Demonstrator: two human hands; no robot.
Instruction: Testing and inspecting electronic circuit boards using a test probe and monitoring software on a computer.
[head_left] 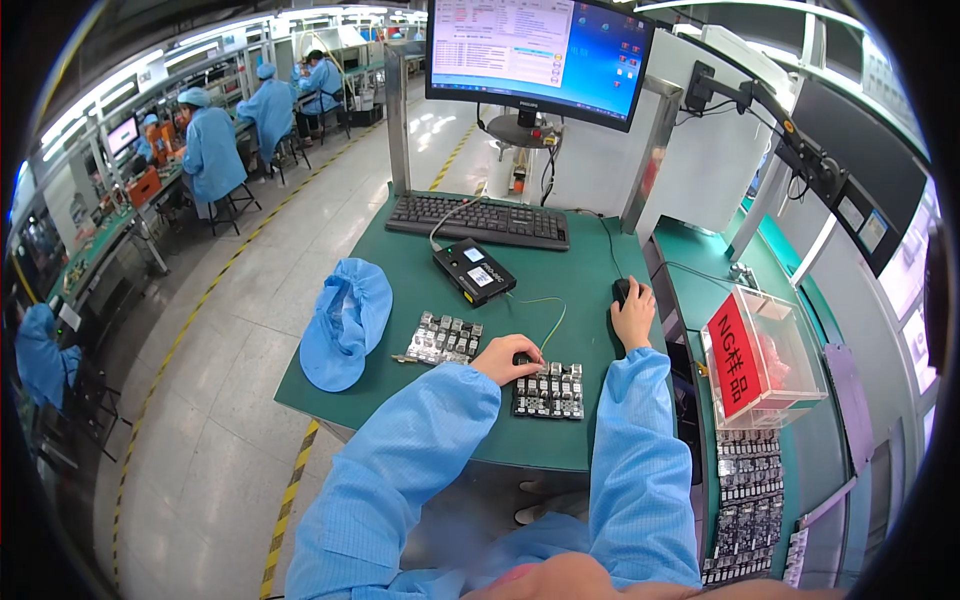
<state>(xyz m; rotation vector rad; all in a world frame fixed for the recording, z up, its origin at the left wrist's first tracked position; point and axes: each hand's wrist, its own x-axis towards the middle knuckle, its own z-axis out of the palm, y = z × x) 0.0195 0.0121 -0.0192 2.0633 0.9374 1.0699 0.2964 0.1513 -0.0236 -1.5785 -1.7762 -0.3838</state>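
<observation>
My left hand (506,360) is closed at the upper left corner of a circuit board panel (550,396) with rows of silver metal parts. Its fingertips press together there, where a thin yellow-green wire (553,330) ends; what they pinch is too small to make out. My right hand (633,318) rests over a black computer mouse (621,291), fingers curved around it. A second, similar panel (445,338) lies left of my left hand. Behind both panels sits a black box-shaped device (474,272) with a small lit screen, a grey cable and the thin wire.
A blue cap (346,325) lies at the green table's left edge. Farther back are a black keyboard (478,221) and a raised monitor (540,55). On the right bench stand a clear bin (795,375) with a red sign and stacked panels (748,505). People in blue (213,160) work far left.
</observation>
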